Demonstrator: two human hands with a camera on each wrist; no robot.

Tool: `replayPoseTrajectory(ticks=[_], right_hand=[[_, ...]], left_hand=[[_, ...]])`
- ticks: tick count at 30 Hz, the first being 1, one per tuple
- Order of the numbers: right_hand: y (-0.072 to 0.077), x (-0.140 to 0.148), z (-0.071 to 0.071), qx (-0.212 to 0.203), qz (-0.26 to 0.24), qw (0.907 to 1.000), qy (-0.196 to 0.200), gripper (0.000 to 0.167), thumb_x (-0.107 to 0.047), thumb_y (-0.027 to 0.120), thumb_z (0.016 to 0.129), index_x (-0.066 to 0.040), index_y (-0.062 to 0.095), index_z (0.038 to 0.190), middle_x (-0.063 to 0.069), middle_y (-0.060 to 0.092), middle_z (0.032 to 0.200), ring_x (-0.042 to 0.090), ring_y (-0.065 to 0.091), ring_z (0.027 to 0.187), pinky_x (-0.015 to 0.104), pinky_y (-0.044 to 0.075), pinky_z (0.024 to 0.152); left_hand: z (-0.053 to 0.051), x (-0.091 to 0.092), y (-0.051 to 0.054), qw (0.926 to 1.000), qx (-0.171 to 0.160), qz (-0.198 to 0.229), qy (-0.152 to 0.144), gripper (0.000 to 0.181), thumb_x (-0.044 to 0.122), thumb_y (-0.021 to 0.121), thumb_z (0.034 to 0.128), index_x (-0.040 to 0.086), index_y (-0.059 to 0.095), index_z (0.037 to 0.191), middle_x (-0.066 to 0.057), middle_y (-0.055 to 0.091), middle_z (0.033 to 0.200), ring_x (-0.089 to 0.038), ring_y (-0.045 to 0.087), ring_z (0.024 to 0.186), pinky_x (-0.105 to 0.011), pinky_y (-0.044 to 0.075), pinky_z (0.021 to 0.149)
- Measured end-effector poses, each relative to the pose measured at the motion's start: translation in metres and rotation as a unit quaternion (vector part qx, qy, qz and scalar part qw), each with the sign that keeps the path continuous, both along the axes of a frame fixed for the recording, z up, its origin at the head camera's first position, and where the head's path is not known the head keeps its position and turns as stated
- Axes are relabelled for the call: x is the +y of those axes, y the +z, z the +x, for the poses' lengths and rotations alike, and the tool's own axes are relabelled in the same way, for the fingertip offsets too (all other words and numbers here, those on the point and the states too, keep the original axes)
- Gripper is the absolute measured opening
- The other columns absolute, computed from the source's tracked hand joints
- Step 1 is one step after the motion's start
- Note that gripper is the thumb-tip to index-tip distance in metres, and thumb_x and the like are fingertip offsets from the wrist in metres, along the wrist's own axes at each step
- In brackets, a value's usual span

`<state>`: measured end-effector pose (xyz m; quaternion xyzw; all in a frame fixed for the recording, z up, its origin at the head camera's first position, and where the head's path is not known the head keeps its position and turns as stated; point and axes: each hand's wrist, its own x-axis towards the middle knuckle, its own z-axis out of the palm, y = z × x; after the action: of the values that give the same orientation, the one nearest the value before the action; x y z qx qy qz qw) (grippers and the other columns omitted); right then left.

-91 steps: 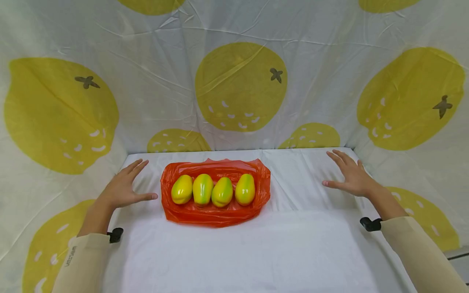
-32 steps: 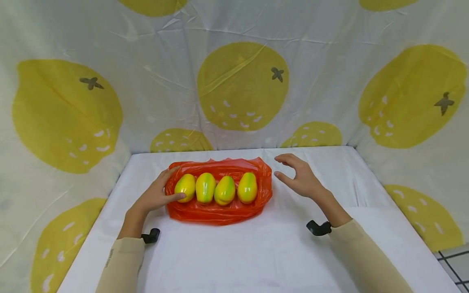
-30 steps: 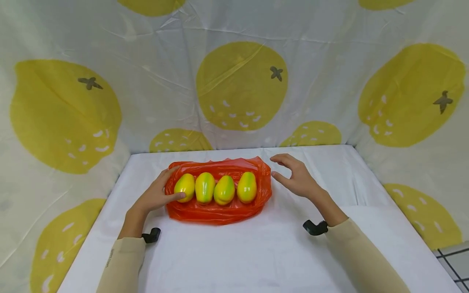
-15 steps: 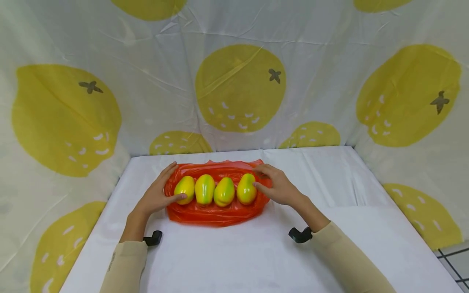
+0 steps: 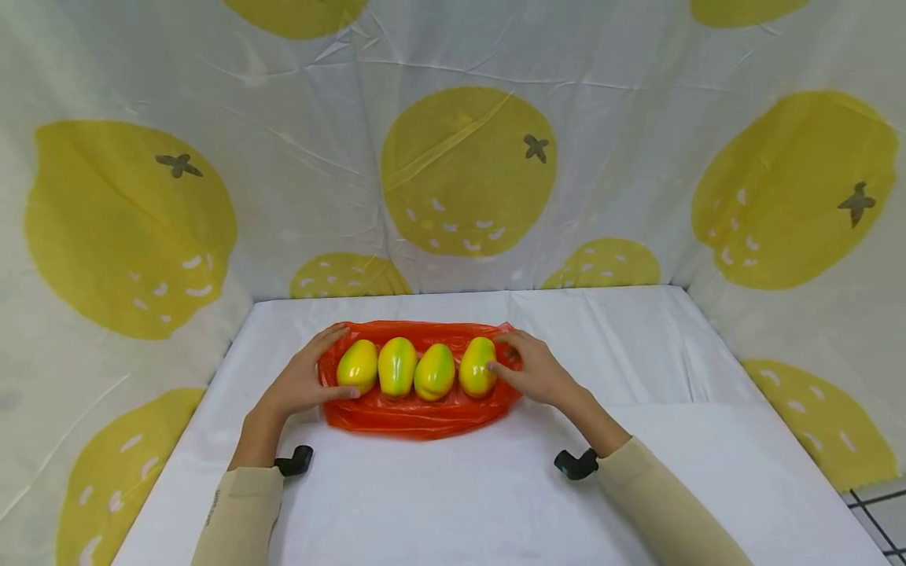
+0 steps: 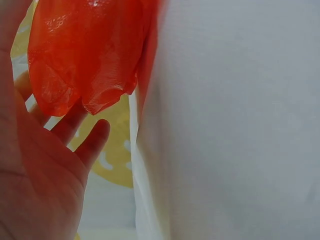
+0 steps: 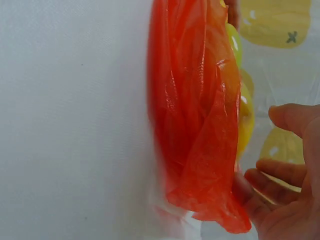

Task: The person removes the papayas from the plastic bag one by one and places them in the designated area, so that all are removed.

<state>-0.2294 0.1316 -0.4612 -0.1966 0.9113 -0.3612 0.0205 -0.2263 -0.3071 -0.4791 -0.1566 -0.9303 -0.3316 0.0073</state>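
Observation:
A red plastic bag [image 5: 425, 423] lies in the head view with several glossy yellow-green fruits in a row on it, from the leftmost fruit [image 5: 357, 365] to the rightmost fruit [image 5: 477, 366]. My left hand [image 5: 297, 384] is spread around the bag's left end, thumb low beside the leftmost fruit. Behind the bag [image 6: 85, 50], the left wrist view shows the spread fingers of that hand [image 6: 47, 170]. My right hand [image 5: 541, 379] is at the right end, thumb by the rightmost fruit. In the right wrist view its loosely bent fingers [image 7: 272, 187] touch the bag [image 7: 195, 110].
White cloth covers the table [image 5: 453, 503]. A pale curtain [image 5: 623, 157] printed with large yellow lemons stands behind it and along both sides. Each wrist carries a black mount, the left mount [image 5: 295, 461] and the right mount [image 5: 575, 464]. Floor tiles [image 5: 878, 511] show at the lower right.
Both hands have come inward from the sides to the bag's ends, the right one later. The left thumb has shifted slightly down from the leftmost fruit, and the bag's far edge has become lower and smoother.

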Motion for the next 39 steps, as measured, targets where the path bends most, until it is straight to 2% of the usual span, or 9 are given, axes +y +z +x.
replayPoseTrajectory(ticks=[5,9,15,22,30,35,39], right_hand=[[-0.009,-0.005,0.0,-0.014,0.021,0.9995,-0.018,0.073,-0.055,0.071,0.091,-0.008,0.055,0.145,0.014,0.057,0.141,0.03,0.057,0.124,0.048,0.059,0.099],[-0.014,-0.01,0.0,-0.039,0.027,0.9983,-0.033,0.089,-0.066,0.07,0.086,-0.006,0.05,0.147,0.015,0.053,0.148,0.032,0.055,0.131,0.052,0.057,0.101],[-0.021,-0.017,0.002,-0.06,0.031,0.9973,-0.03,0.097,-0.071,0.074,0.079,-0.006,0.048,0.146,0.011,0.055,0.142,0.026,0.057,0.125,0.048,0.058,0.101],[-0.025,-0.022,0.004,-0.061,0.019,0.9972,-0.037,0.1,-0.069,0.078,0.076,-0.006,0.045,0.148,0.009,0.056,0.14,0.024,0.057,0.121,0.047,0.058,0.1],[-0.031,-0.023,0.003,-0.057,0.016,0.9981,-0.017,0.092,-0.061,0.079,0.079,-0.007,0.047,0.147,0.006,0.059,0.137,0.023,0.059,0.119,0.046,0.056,0.103],[-0.029,-0.022,0.002,-0.064,-0.014,0.9973,-0.034,0.089,-0.052,0.082,0.079,-0.011,0.045,0.15,0.004,0.057,0.141,0.023,0.057,0.123,0.047,0.056,0.105],[-0.026,-0.022,0.001,-0.081,-0.042,0.9945,-0.051,0.095,-0.046,0.084,0.078,-0.011,0.04,0.154,0.006,0.059,0.137,0.023,0.058,0.118,0.044,0.059,0.098]], left_hand=[[0.001,-0.001,-0.004,0.9998,-0.016,-0.008,-0.003,0.115,0.056,0.092,0.0672,0.027,0.033,0.162,-0.003,0.027,0.17,-0.041,0.03,0.153,-0.073,0.041,0.109],[0.004,-0.002,-0.007,0.9992,-0.038,-0.015,0.001,0.115,0.059,0.091,0.0673,0.035,0.03,0.162,-0.004,0.03,0.169,-0.041,0.033,0.152,-0.072,0.043,0.107],[0.008,-0.004,-0.008,0.9978,-0.065,-0.015,0.007,0.113,0.056,0.091,0.0686,0.037,0.03,0.162,-0.008,0.032,0.168,-0.044,0.031,0.151,-0.072,0.04,0.109],[0.006,-0.002,-0.007,0.997,-0.075,-0.017,0.011,0.114,0.056,0.091,0.0671,0.031,0.032,0.161,-0.007,0.03,0.169,-0.042,0.03,0.152,-0.073,0.038,0.111],[0.005,0.001,-0.01,0.9958,-0.086,-0.029,0.012,0.113,0.057,0.091,0.0673,0.027,0.034,0.161,-0.012,0.034,0.166,-0.043,0.033,0.15,-0.072,0.04,0.11],[0.001,0.003,-0.006,0.9966,-0.077,-0.027,0.011,0.113,0.056,0.092,0.0664,0.027,0.036,0.16,-0.011,0.037,0.164,-0.043,0.036,0.148,-0.072,0.04,0.11],[0.002,0.0,-0.004,0.996,-0.082,-0.029,0.02,0.116,0.057,0.092,0.0652,0.028,0.033,0.161,-0.012,0.038,0.163,-0.042,0.038,0.146,-0.072,0.04,0.11]])
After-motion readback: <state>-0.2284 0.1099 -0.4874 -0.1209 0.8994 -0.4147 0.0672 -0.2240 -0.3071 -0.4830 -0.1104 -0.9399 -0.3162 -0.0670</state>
